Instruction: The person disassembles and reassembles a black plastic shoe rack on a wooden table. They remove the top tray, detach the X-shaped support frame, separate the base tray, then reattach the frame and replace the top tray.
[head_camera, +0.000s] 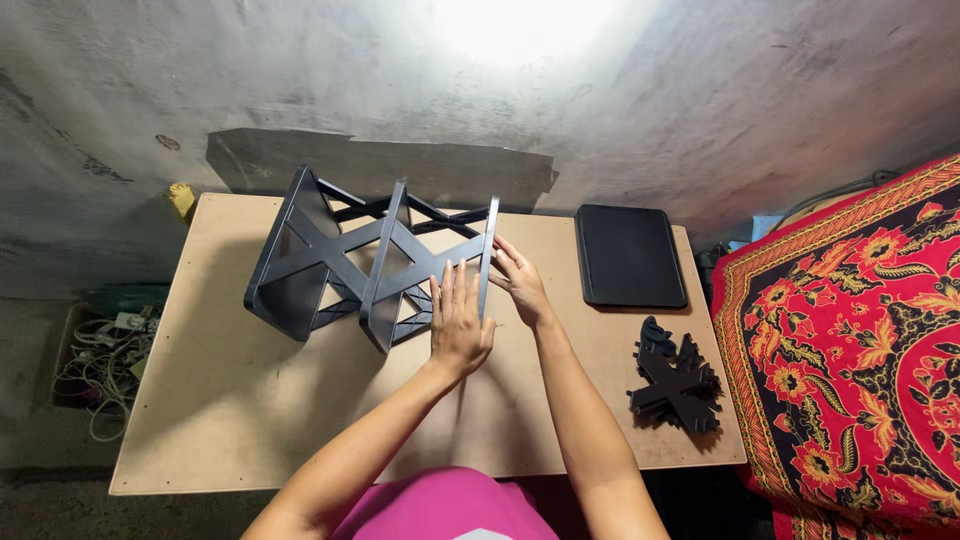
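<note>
A black plastic rack (370, 265) lies on its side on a wooden worktop (230, 400), its long axis running left to right, with three shelf panels joined by crossed braces. The left hand (460, 325) lies flat, fingers spread, against the braces by the rightmost panel. The right hand (520, 282) presses that panel's outer face, fingers straight. One loose panel (630, 255) and a pile of spare braces (678, 382) sit unused to the right, so assembly looks partway done.

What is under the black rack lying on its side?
The black rack rests on the tan wooden tabletop, casting a shadow. The board directly beneath its panels is hidden from view.
</note>
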